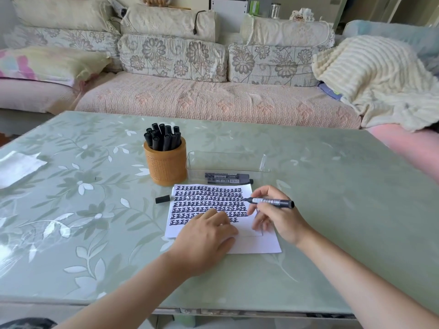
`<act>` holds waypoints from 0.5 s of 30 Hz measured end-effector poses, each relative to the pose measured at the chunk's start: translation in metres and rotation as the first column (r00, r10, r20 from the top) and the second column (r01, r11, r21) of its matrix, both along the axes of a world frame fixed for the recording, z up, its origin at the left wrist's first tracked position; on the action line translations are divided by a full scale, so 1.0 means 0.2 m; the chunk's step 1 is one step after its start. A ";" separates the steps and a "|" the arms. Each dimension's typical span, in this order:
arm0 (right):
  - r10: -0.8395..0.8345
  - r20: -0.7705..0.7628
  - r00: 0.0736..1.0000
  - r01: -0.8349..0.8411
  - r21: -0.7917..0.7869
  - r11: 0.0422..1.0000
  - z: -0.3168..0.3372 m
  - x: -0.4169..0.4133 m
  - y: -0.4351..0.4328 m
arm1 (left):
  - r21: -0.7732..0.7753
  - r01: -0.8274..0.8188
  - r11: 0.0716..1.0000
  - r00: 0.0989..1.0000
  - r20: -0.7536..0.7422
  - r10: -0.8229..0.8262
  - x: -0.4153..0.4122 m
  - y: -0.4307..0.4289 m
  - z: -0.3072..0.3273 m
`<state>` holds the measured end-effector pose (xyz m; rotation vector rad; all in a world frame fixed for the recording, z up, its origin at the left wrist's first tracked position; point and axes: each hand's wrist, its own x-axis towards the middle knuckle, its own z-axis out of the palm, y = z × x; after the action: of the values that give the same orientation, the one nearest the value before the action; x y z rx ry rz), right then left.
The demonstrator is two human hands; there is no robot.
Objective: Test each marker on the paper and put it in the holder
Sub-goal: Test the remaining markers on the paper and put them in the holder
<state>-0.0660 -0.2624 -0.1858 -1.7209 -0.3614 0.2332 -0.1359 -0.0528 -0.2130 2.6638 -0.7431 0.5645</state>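
Note:
A white paper (256,243) covered in rows of black characters lies on the table. My left hand (206,236) rests flat on its lower left part. My right hand (273,217) holds an uncapped black marker (270,201), its tip at the right end of a written row. The marker's cap (163,199) lies on the table left of the paper. A tan round holder (166,165) behind the paper is filled with several black markers. Two capped markers (228,178) lie in a clear plastic tray (228,160) to the right of the holder.
The table (332,210) has a pale green floral cover. A white folded sheet (16,167) lies at its far left. A sofa (213,98) with cushions and a cream blanket (375,77) stands behind the table.

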 end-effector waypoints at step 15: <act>-0.113 0.091 0.989 0.125 -0.133 0.983 -0.08 0.02 0.08 | -0.020 -0.051 0.998 0.998 -0.046 0.050 0.00 0.01 -0.02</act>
<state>-0.0622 -0.2456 -0.2024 -1.8859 -0.3078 0.1014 -0.1352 -0.0509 -0.2177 2.6734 -0.6548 0.5205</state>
